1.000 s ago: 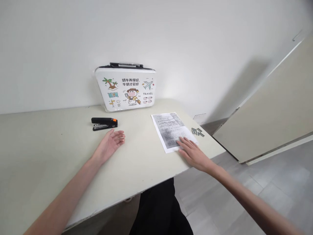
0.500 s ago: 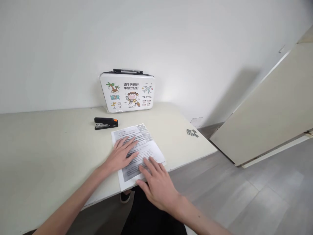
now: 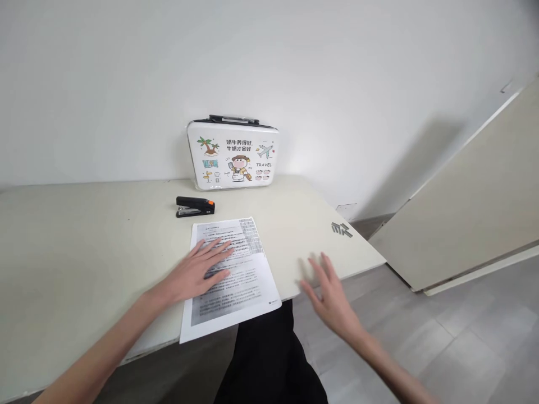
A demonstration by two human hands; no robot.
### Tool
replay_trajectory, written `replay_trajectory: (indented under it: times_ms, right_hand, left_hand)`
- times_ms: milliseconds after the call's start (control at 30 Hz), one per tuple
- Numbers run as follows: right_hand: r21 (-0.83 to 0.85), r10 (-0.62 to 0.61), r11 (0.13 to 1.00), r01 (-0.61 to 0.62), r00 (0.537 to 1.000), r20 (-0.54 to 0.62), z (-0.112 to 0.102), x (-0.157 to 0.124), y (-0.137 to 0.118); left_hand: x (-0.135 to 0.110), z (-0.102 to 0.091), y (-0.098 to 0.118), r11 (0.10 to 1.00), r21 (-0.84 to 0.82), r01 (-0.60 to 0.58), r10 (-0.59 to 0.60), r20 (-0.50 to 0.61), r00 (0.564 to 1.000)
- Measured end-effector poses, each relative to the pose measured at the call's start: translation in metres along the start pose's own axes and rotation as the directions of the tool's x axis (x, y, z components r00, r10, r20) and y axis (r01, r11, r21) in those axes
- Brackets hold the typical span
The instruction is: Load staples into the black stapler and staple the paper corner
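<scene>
A bench (image 3: 105,241) bears a cartoon-printed carry case (image 3: 236,160) and, in front, a printed sheet (image 3: 244,280).
The case stands upright at the back, perhaps to be out of the hands' way. The sheet lies at the bench's front edge, within easy reach; the left hand (image 3: 202,269) rests flat on it, fingers spread, likely to stop it sliding. The right hand (image 3: 332,300), blurred, is empty, fingers apart, right of the sheet. A black stapler (image 3: 196,206) lies just beyond the sheet; grey staple strips (image 3: 338,229) sit grouped far right, seemingly to stay together.

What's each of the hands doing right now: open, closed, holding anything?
Left hand: open, laid palm-down on the printed paper.
Right hand: open, holding nothing, near the edge of the table.
</scene>
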State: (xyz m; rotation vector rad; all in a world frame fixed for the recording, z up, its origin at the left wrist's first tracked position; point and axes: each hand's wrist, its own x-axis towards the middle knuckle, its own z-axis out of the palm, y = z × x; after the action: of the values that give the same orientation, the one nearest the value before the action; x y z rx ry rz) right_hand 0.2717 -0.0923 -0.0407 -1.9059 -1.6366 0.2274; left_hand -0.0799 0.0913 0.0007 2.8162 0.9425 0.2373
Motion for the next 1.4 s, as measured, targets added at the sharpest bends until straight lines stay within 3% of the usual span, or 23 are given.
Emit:
replay_trajectory:
  times_ms: [100,300,400,567,800,1100,1267,1400]
  right_hand:
    - [-0.021,0.108,0.994,-0.11,0.99,-0.094,-0.01,0.027,0.053]
    - [-0.028,0.305,0.945,-0.326,0.909,-0.283,-0.026,0.104,0.136]
    - [-0.002,0.352,0.928,-0.373,0.878,-0.325,-0.029,0.136,0.154]
    - [-0.002,0.302,0.947,-0.322,0.888,-0.346,-0.023,0.173,0.155]
    - [0.031,0.179,0.984,-0.178,0.935,-0.308,0.014,0.218,0.118]
    - [0.211,-0.044,0.974,0.078,0.986,-0.158,0.103,0.279,0.013]
    - [0.374,-0.197,0.907,0.196,0.98,-0.036,0.14,0.303,-0.048]
    - [0.51,-0.323,0.825,0.243,0.943,0.074,0.159,0.314,-0.087]
  left_hand:
    - [-0.007,-0.005,-0.005,0.999,-0.032,-0.022,0.022,-0.007,1.0]
    - [-0.01,-0.005,-0.006,0.995,-0.096,-0.01,0.007,-0.035,0.999]
    - [-0.01,-0.001,-0.007,0.995,-0.102,-0.017,0.012,-0.056,0.998]
    - [-0.01,0.0,-0.007,0.994,-0.106,-0.009,-0.001,-0.086,0.996]
    - [-0.011,0.0,-0.004,0.997,-0.079,-0.014,0.009,-0.068,0.998]
    - [-0.01,0.002,-0.003,0.997,-0.08,0.006,-0.012,-0.067,0.998]
    - [-0.011,-0.001,-0.001,0.995,-0.098,0.018,-0.025,-0.072,0.997]
    - [-0.011,-0.003,0.0,0.996,-0.089,0.017,-0.022,-0.06,0.998]
